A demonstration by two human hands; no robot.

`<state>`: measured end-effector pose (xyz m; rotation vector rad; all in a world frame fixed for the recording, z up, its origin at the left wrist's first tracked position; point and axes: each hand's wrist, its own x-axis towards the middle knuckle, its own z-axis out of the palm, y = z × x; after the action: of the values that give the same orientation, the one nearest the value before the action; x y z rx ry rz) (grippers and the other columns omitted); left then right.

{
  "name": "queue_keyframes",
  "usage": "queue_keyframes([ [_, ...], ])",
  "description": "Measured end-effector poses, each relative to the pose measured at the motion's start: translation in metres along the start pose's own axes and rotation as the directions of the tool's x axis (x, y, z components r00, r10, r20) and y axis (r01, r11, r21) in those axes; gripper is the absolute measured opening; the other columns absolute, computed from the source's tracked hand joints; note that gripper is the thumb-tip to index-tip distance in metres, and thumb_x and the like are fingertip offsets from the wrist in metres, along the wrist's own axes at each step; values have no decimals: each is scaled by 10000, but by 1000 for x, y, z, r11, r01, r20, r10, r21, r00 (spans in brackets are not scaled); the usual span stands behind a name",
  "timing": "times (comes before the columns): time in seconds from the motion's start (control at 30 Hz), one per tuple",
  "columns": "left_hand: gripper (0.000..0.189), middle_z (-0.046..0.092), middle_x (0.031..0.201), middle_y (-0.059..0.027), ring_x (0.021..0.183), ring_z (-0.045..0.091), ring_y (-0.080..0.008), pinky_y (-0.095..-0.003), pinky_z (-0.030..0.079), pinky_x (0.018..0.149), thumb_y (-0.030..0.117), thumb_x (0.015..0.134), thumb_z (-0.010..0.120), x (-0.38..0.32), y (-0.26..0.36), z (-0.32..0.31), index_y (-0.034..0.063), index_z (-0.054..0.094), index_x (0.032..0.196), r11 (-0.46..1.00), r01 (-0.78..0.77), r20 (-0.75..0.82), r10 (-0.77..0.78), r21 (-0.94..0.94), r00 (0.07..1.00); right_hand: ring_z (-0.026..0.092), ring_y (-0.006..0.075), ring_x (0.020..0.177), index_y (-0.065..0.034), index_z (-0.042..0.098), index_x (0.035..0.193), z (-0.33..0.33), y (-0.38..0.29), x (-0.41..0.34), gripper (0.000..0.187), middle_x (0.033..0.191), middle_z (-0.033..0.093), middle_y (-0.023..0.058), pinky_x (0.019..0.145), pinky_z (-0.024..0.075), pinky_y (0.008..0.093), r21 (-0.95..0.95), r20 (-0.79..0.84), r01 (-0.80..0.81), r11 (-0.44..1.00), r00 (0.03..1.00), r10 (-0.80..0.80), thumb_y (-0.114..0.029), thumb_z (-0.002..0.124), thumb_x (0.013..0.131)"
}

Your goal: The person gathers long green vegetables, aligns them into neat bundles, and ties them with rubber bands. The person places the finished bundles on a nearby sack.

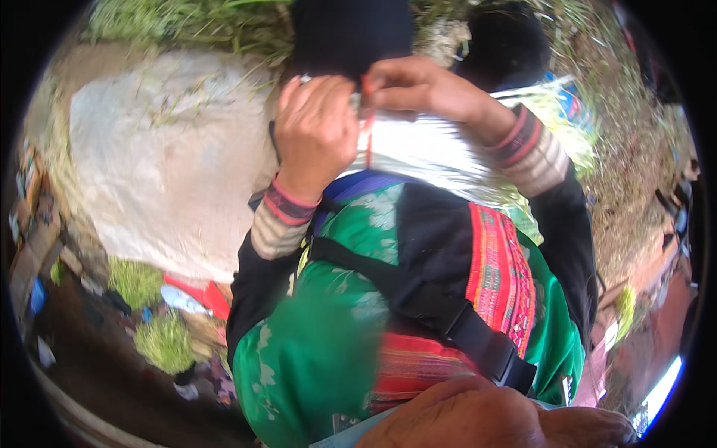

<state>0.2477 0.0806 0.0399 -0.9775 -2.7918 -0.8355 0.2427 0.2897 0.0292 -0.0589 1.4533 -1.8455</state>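
A bundle of pale, thin plant strands (425, 148) lies across my lap, its frayed greenish ends spreading to the right. A red tie (368, 140) runs over the bundle near its left end. The thumb and fingers of my right hand (414, 89) pinch the upper part of this tie. My left hand (319, 123) rests over the bundle's left end, with its fingers curled beside the tie; the fingertips are partly hidden, so its grip cannot be told. Both hands are close together, somewhat blurred by motion.
A large whitish sheet or sack (168, 162) lies on the left. Loose green strands (190, 22) cover the ground at the top. Small green bundles (164, 341) and a red scrap (204, 294) lie at the lower left. A blue printed wrapper or packet (571, 106) is at the right.
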Motion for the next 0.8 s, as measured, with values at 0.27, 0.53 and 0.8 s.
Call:
queue_keyframes([
  [0.27,260,668,995,-174,974,632,-334,-491,418,984,46,790,511,-3,14,3,-45,659,984,997,-66,64,63,44,996,493,48,691,-28,608,903,-3,0,4,161,758,579,-20,601,400,230,52,223,60,997,972,-70,-188,605,912],
  [0.53,216,675,921,-119,895,628,-321,-486,417,959,98,858,474,-9,21,10,5,667,889,1000,-19,115,19,2,993,479,50,708,-52,614,880,1,33,7,125,756,547,-42,627,400,237,200,-28,114,973,994,-110,-175,601,891],
  [0.8,240,679,976,-111,1047,613,-320,-508,371,1042,204,941,489,-1,47,-11,15,635,959,996,-66,-38,68,54,997,434,45,548,-81,609,819,-1,41,19,70,677,513,-35,462,345,217,346,-130,159,924,984,-121,-142,618,851],
])
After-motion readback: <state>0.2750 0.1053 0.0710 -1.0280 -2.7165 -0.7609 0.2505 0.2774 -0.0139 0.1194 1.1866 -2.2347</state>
